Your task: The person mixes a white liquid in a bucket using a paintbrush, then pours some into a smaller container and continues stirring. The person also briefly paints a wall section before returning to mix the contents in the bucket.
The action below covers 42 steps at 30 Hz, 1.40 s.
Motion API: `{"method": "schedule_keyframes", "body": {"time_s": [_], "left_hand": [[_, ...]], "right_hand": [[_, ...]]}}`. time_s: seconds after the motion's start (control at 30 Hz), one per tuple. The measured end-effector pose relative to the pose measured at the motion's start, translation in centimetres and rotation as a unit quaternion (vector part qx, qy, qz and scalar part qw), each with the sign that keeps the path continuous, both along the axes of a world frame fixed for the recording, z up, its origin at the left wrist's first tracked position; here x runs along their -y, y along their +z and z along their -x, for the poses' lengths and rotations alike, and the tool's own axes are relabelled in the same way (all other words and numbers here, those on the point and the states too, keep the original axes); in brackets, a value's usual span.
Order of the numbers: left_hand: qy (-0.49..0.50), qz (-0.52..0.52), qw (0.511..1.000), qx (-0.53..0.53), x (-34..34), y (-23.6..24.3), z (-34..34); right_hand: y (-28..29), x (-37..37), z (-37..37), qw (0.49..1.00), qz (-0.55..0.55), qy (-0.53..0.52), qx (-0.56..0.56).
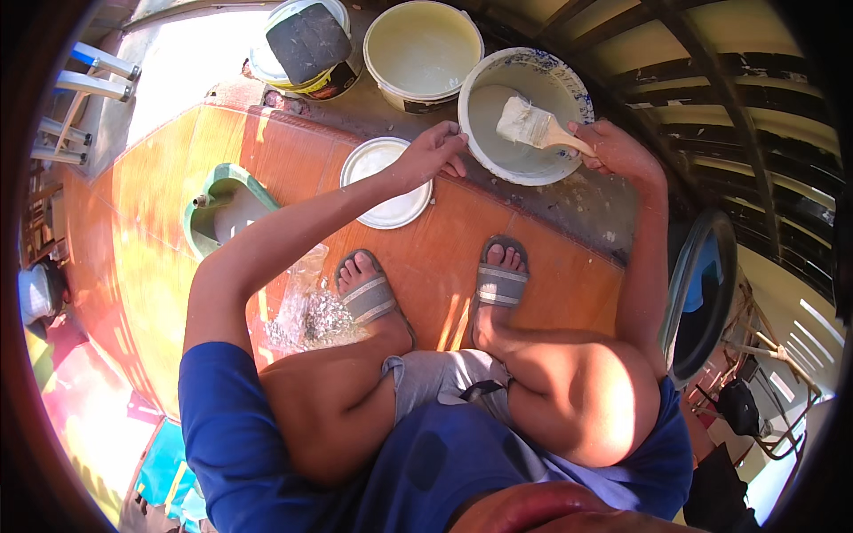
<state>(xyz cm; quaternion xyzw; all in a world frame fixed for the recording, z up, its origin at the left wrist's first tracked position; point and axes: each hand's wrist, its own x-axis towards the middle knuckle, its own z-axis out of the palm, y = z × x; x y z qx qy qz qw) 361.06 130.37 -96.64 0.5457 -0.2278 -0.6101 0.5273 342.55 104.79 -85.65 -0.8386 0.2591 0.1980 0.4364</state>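
Observation:
My right hand [602, 149] grips the wooden handle of a wide paintbrush [526, 122], whose pale, paint-coated head is over the inside of a white bucket [482, 155] with blue-spattered rim and greyish-white liquid. My left hand [431, 155] is at that bucket's left rim, fingers curled against it. Below my left forearm lies a round white lid [382, 211] on the orange tiled floor [560, 293].
A cream pail [418, 55] and a lidded container with a dark square piece [306, 49] stand behind. A green container [206, 226] and crinkled plastic [306, 320] lie left; aluminium ladder parts [98, 84] upper left. A dark slatted frame [711, 107] and oval tub [697, 293] are right.

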Motion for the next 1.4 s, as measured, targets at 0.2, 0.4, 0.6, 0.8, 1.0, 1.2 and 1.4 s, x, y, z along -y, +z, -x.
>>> {"method": "schedule_keyframes", "body": {"time_s": [0.2, 0.4, 0.6, 0.8, 1.0, 1.2, 1.4], "left_hand": [[0.003, 0.008, 1.0, -0.02, 0.1, 0.0, 0.1], [0.008, 0.0, 1.0, -0.025, 0.1, 0.0, 0.2], [0.002, 0.0, 1.0, -0.02, 0.2, 0.1, 0.2], [0.004, 0.005, 1.0, -0.015, 0.2, 0.1, 0.2], [0.002, 0.004, 1.0, -0.012, 0.0, -0.1, 0.2], [-0.002, 0.009, 1.0, -0.003, 0.0, -0.2, 0.0], [-0.006, 0.006, 1.0, -0.011, 0.0, -0.2, -0.1]], "right_hand": [[-8.9, -1.5, -5.7, 0.955, 0.264, 0.078, -0.109], [-12.3, -3.4, -6.6, 0.934, 0.333, 0.11, -0.072], [-12.4, -4.8, -6.1, 0.943, 0.278, 0.138, -0.117], [-10.0, -4.7, -6.6, 0.952, 0.254, 0.104, -0.134], [-10.4, -2.8, -8.0, 0.964, 0.194, 0.135, -0.121], [-14.8, -3.3, -9.4, 0.964, 0.246, 0.083, -0.063], [-14.1, -2.9, -10.5, 0.951, 0.302, 0.036, -0.054]]}}
